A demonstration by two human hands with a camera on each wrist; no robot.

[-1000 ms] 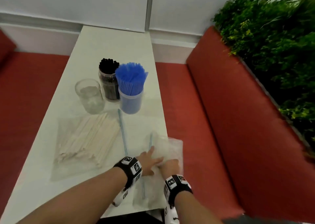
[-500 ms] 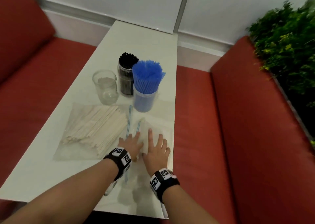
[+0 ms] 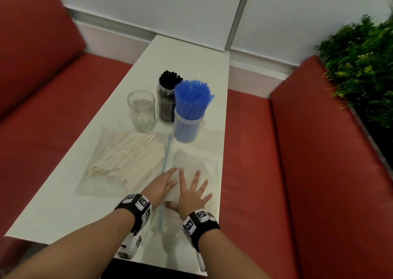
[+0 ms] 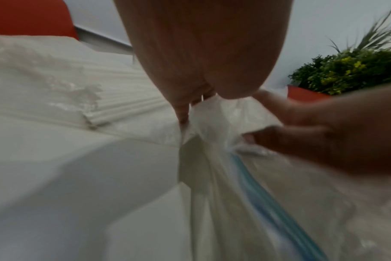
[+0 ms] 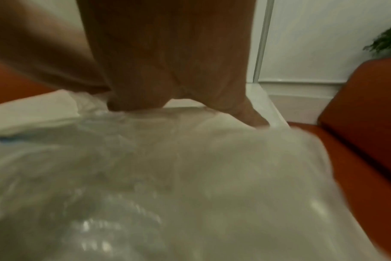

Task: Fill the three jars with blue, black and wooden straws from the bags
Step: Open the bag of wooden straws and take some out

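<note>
Near the front edge of the white surface [image 3: 63, 204] I have both hands lying flat on an empty clear bag [image 3: 197, 164] with a blue zip strip. My left hand [image 3: 161, 185] rests palm down with its fingers [image 3: 170, 172] straight and close together, pointing away from me along the bag's left side; in the left wrist view those fingertips touch crumpled plastic. My right hand [image 3: 192, 193] sits just beside it, palm down, fingers [image 3: 196, 175] spread wide and pressing the plastic, thumb stretched toward the left wrist. Neither hand grips anything. Both forearms reach in from the bottom, each with a black wrist band carrying square black-and-white markers; I can read no writing on them. Left of my hands lies a second clear bag [image 3: 102, 142] full of wooden straws [image 3: 129, 159]. Beyond it stand three jars close together: an empty glass jar [image 3: 141, 110], a jar of black straws [image 3: 168, 96], and a jar of blue straws [image 3: 190, 110]. Red benches flank the surface, and a green plant [image 3: 361, 66] sits at far right.
</note>
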